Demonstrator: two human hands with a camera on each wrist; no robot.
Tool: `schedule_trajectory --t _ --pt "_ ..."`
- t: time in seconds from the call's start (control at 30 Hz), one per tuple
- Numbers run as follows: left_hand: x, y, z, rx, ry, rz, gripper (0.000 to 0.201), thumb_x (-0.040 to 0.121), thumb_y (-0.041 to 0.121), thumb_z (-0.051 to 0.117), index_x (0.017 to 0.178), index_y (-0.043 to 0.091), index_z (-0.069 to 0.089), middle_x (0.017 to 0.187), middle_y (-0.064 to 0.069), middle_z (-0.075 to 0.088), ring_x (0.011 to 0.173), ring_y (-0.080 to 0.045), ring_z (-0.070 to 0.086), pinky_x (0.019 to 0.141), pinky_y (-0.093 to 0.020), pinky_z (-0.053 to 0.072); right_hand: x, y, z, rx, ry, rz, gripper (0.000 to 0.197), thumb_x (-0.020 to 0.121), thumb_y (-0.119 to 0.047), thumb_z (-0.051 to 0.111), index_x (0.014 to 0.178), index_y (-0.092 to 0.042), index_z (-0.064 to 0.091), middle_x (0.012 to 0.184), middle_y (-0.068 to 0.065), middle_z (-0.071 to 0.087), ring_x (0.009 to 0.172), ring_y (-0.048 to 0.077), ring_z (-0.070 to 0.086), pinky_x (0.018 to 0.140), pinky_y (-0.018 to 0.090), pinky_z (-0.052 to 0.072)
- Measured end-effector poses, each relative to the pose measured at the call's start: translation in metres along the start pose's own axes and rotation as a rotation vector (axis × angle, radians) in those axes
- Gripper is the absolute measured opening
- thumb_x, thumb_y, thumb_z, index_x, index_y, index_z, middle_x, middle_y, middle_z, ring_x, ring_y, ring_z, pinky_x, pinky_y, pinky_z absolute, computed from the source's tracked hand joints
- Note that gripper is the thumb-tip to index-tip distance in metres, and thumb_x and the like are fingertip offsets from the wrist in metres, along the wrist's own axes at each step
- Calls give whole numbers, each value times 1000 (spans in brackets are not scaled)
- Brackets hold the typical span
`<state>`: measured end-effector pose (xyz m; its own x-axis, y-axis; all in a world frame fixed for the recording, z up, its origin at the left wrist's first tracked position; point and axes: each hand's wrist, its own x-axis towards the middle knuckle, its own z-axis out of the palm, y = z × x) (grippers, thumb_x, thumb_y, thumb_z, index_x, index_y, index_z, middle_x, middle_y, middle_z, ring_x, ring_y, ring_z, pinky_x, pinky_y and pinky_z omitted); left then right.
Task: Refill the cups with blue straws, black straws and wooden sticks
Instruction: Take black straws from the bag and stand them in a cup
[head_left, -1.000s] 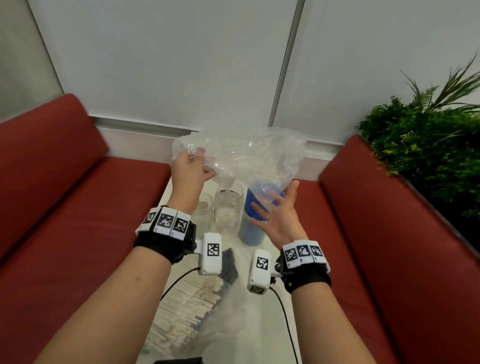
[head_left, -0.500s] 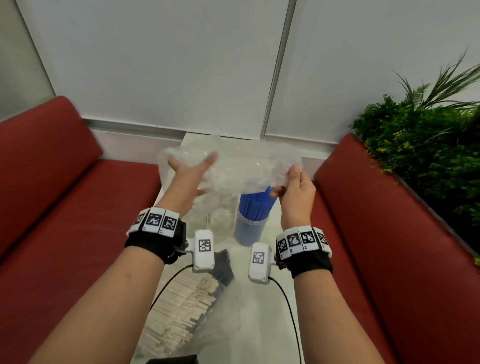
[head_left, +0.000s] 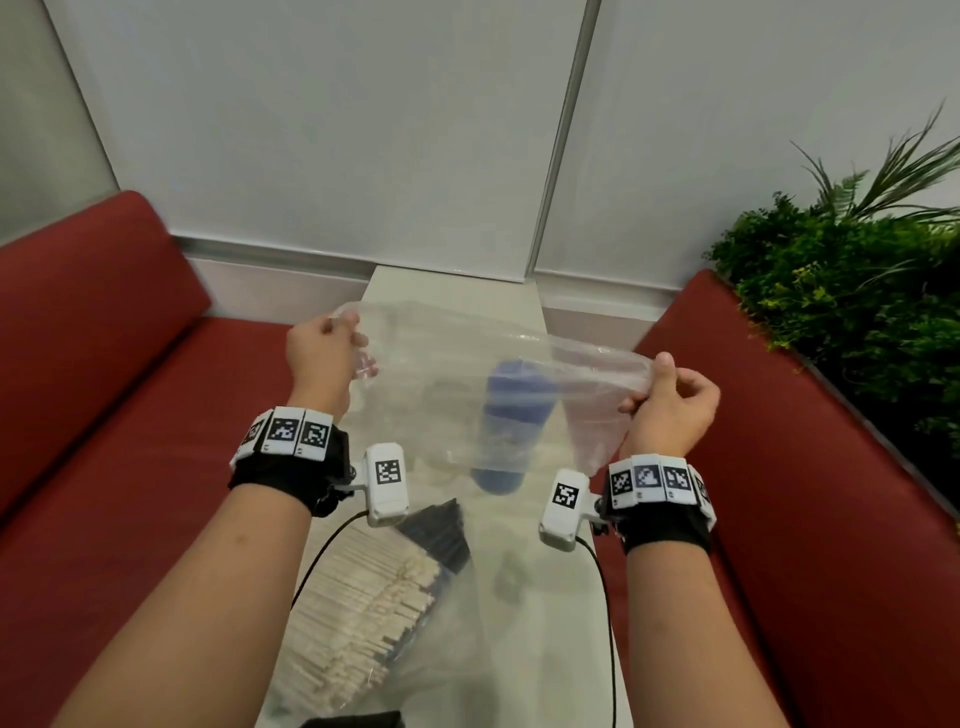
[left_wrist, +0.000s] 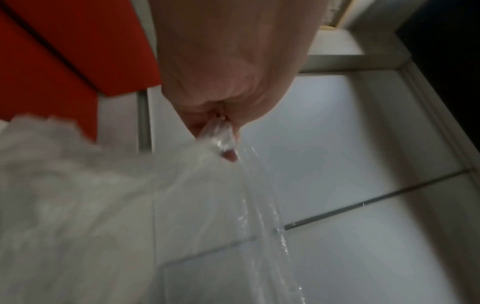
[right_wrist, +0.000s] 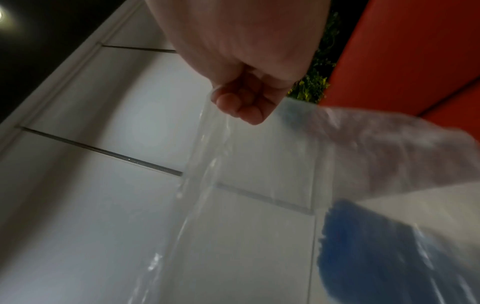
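Note:
Both hands hold an empty clear plastic bag (head_left: 467, 379) stretched flat above the narrow white table (head_left: 550, 623). My left hand (head_left: 332, 348) pinches its left corner (left_wrist: 221, 131). My right hand (head_left: 670, 400) pinches its right corner (right_wrist: 221, 115). Behind the film stands a cup full of blue straws (head_left: 511, 421), blurred by the plastic, with the blue straws (right_wrist: 363, 246) also in the right wrist view. Clear cups to its left are barely visible through the bag. Nearer me lies a bag of wooden sticks (head_left: 353, 613) with a bundle of black straws (head_left: 436, 530) beside it.
Red sofa seats (head_left: 130, 415) flank the table on both sides. A green plant (head_left: 841, 291) stands behind the right sofa (head_left: 831, 493). White wall panels (head_left: 363, 130) close off the far end. Camera cables (head_left: 602, 597) hang from both wrists over the table.
The bag was bunched up over the cups; both hands have moved apart and pulled it out flat. My left hand, open half a second ago, now pinches the bag's corner.

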<state>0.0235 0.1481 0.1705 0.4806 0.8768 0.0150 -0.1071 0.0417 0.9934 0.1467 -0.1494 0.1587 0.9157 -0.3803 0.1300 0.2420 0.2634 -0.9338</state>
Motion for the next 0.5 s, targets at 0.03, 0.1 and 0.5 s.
schedule_trajectory --t 0.03,0.1,0.5 --pt "1 1 -2 38 18 27 23 97 21 58 80 7 65 45 3 56 30 -6 48 33 -16 40 3 0 -3 6 9 -18 16 94 -25 68 97 -18 54 68 2 57 39 12 46 39 26 43" --pt "5 3 -5 151 63 132 32 98 32 56 71 15 63 35 5 50 27 -3 46 31 -14 34 9 2 -10 -34 -5 -37 17 93 -28 70 89 -18 57 58 -1 56 37 12 46 38 25 41" --pt "24 5 -15 -188 -72 -18 23 100 12 49 84 8 65 67 -4 63 56 -15 65 57 -30 56 15 13 -24 -105 -137 -95 6 90 -23 73 86 -25 77 85 2 74 79 12 65 77 31 54"
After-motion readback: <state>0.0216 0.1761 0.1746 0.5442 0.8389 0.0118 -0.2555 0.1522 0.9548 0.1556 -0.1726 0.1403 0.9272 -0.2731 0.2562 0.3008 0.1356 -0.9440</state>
